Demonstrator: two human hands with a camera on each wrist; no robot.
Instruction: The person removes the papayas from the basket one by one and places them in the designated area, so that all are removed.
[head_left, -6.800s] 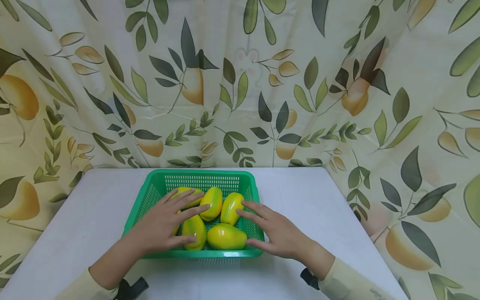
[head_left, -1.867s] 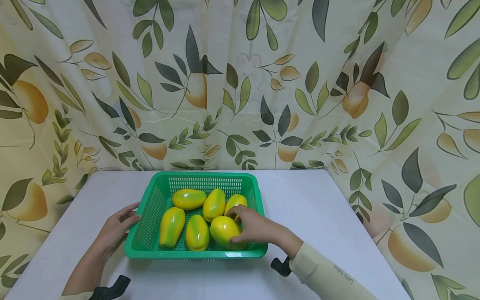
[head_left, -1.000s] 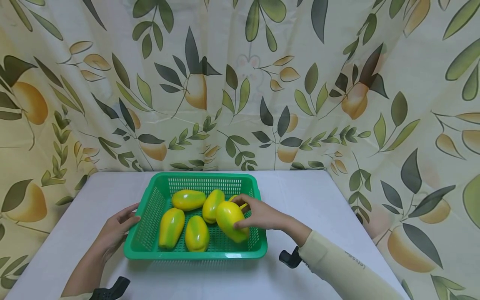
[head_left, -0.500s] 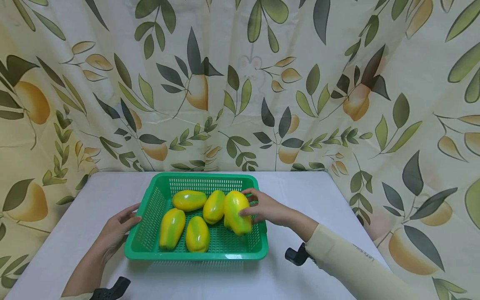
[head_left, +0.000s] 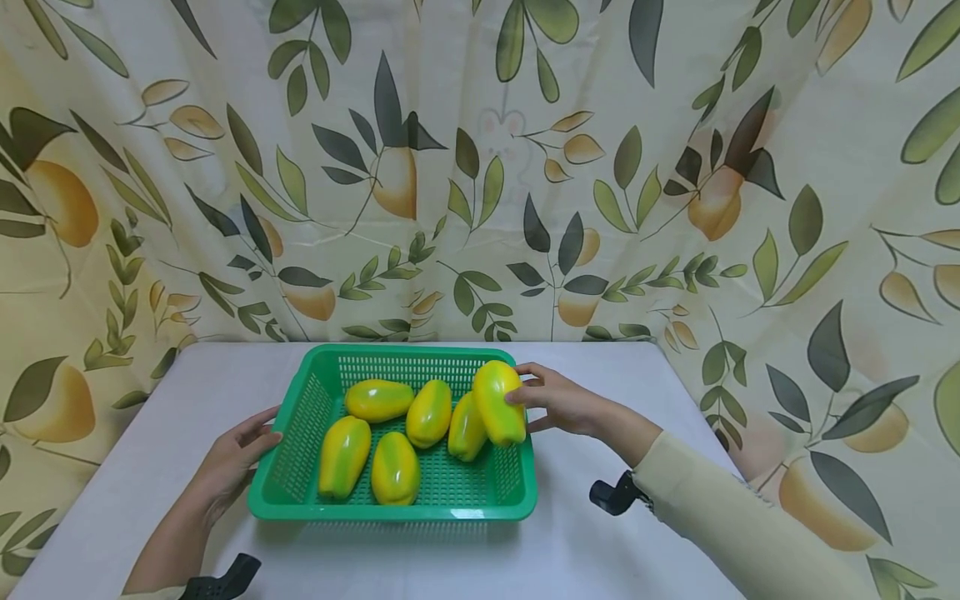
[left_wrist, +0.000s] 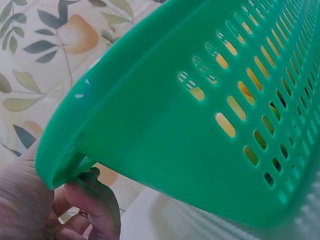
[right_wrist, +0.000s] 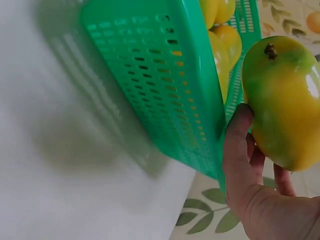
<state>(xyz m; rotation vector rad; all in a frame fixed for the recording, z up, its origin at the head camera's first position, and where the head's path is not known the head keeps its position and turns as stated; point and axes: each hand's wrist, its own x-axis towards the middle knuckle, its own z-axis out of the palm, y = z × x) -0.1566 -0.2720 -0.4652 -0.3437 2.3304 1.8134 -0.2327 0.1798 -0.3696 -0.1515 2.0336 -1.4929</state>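
My right hand [head_left: 558,402] pinches a glossy yellow-green papaya [head_left: 497,400] between thumb and fingers, at the right rim of a green plastic basket [head_left: 408,510]. In the right wrist view the held papaya [right_wrist: 285,100] shows a brown stem scar, and it is raised beside the basket wall [right_wrist: 165,75]. My left hand [head_left: 231,458] holds the basket's left rim; the left wrist view shows its fingers [left_wrist: 95,202] curled under the rim. Inside the basket lie several more papayas, one of them [head_left: 467,429] right beside the held one and another [head_left: 343,458] at the left.
The basket stands on a white-covered table [head_left: 600,375], towards its back edge. A curtain [head_left: 480,167] printed with leaves and fruit hangs behind and at both sides. Black wrist mounts [head_left: 618,493] sit at both sleeves.
My right hand has picked up the papaya from the basket's front right corner and carried it up and right to the right rim, uncovering another papaya. Earlier, both hands were over the fruit; my left now holds the rim.
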